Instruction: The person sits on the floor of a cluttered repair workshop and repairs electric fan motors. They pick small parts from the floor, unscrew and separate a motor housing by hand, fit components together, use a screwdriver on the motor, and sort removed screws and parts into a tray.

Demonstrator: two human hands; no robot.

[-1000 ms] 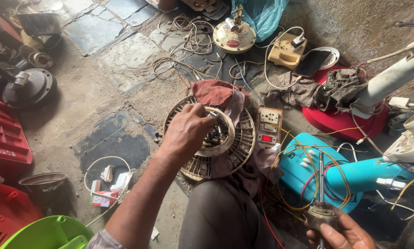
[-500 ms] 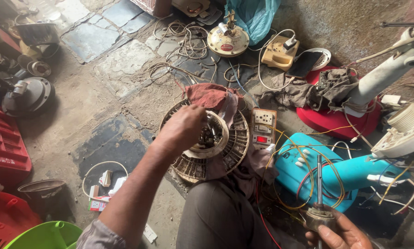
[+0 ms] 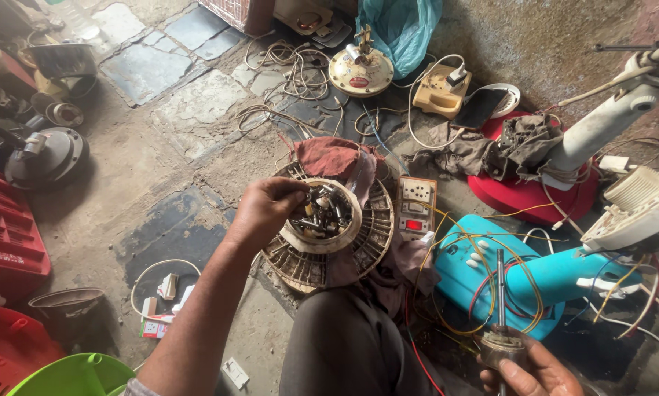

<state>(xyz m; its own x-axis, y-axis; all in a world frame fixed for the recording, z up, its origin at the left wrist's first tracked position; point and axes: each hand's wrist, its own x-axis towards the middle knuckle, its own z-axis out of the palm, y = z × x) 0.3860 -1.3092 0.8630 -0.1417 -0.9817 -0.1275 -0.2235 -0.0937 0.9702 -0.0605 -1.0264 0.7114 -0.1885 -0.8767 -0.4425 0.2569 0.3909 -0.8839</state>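
Both bare arms extended, hands well apart.
Left hand (image 3: 265,211) at centre, fingers curled downward, pinching, forearm running off toward 7 o'clock; right hand (image 3: 535,370) at 5 o'clock, fingers clenched in grip.

A cream bowl (image 3: 322,220) of dark metal parts is set on a slatted beige fan grille (image 3: 329,249), flanked by a maroon rag (image 3: 329,155), a turquoise fan base (image 3: 520,275) trailing yellow and red wires (image 3: 483,293), and a red crate (image 3: 6,235).

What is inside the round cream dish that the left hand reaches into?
The cream dish holds a heap of small dark and silvery metal parts, likely screws and bolts. The left hand has its fingertips among them. The dish's bottom is covered by the heap.
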